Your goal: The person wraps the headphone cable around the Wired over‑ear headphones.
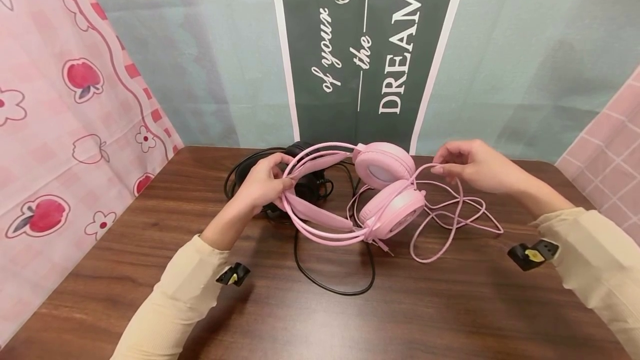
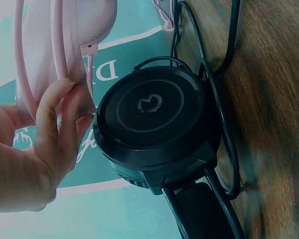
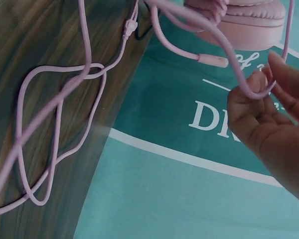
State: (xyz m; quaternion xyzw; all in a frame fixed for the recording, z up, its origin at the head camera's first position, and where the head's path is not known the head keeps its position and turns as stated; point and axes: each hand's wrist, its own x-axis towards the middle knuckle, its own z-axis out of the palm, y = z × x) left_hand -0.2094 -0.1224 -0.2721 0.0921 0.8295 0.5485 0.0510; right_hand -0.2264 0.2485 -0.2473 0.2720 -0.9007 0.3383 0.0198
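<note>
Pink headphones (image 1: 320,216) are held above the table, their two ear cups (image 1: 384,164) toward the right. My left hand (image 1: 264,181) grips them by the headband; the left wrist view shows its fingers curled round the band (image 2: 60,40). Between thumb and fingers my right hand (image 1: 477,166) pinches the pink cable (image 1: 452,232), which loops down onto the table. That pinch also shows in the right wrist view, where the cable (image 3: 229,50) bends at the fingertips. Behind the left hand lie black headphones (image 2: 149,109), partly hidden by the pink ones in the head view.
The brown wooden table (image 1: 325,326) runs back to a green cloth with white lettering (image 1: 365,71). A black cable (image 1: 335,292) curves on the table before the pink headphones. Pink patterned cloth (image 1: 75,143) hangs at the left, and pink tile-patterned cloth (image 1: 610,154) stands at the right.
</note>
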